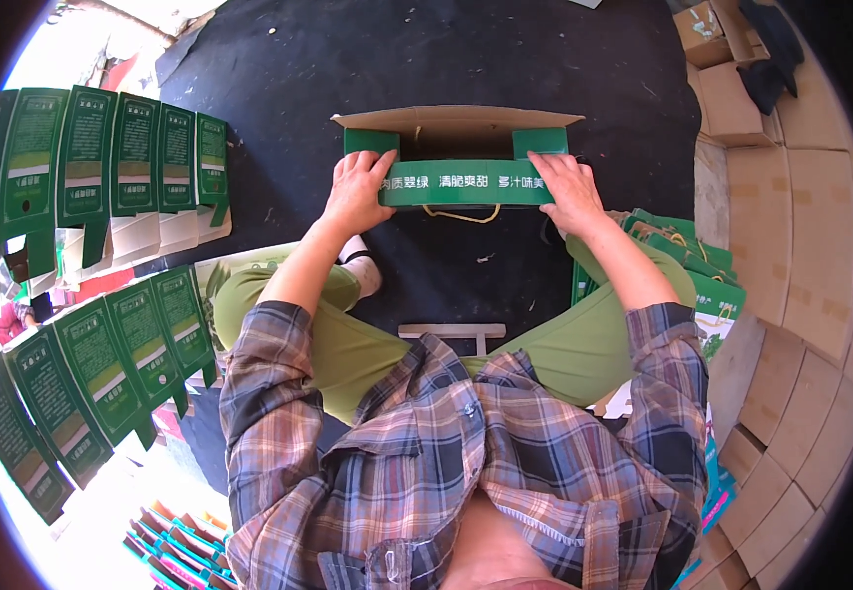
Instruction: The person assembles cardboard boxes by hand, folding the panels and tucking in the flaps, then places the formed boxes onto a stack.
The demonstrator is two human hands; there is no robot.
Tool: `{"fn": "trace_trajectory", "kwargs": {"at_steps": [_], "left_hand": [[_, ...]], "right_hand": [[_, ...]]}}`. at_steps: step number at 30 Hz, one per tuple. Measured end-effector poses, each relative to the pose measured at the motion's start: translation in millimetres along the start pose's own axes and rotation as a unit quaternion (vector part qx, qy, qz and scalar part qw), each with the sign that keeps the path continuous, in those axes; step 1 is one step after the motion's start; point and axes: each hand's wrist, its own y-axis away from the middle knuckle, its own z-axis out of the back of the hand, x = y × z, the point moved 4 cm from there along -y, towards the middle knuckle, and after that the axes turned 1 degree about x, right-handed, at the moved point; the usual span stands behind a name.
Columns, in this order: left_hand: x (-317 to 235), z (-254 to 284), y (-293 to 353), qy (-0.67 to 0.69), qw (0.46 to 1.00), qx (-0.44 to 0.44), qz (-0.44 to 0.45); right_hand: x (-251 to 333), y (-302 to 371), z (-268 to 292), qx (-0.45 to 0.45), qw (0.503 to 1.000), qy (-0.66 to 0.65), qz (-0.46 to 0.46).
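A green cardboard carton (458,169) with white lettering is held in front of me between both hands. Its far flap (486,120) stands up with the brown inner side showing, and small green flaps are raised at its two ends. My left hand (356,189) grips the left end, fingers bent over the upper edge. At the right end, my right hand (572,191) holds it in the same way, thumb on the near side. A yellow cord handle (462,214) hangs from the near side. The inside of the carton is mostly hidden.
On the left, green cartons (134,157) stand in two rows. More green cartons with cord handles (687,251) lie beside my right knee. Brown cardboard boxes (761,206) are stacked along the right. Black sheeting (426,59) covers the floor, and a small wooden frame (451,330) lies between my legs.
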Motion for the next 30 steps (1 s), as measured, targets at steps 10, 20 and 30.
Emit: {"fn": "trace_trajectory", "kwargs": {"at_steps": [10, 20, 30], "left_hand": [[-36, -17, -5, -0.032, 0.997, -0.008, -0.075], [-16, -12, -23, 0.024, 0.999, -0.043, -0.002], [122, 61, -36, 0.381, 0.835, -0.172, 0.359]], "right_hand": [[10, -3, -9, 0.094, 0.991, 0.083, -0.04], [11, -15, 40, -0.008, 0.998, -0.012, -0.061], [-4, 20, 120, -0.059, 0.983, -0.149, -0.091]]}}
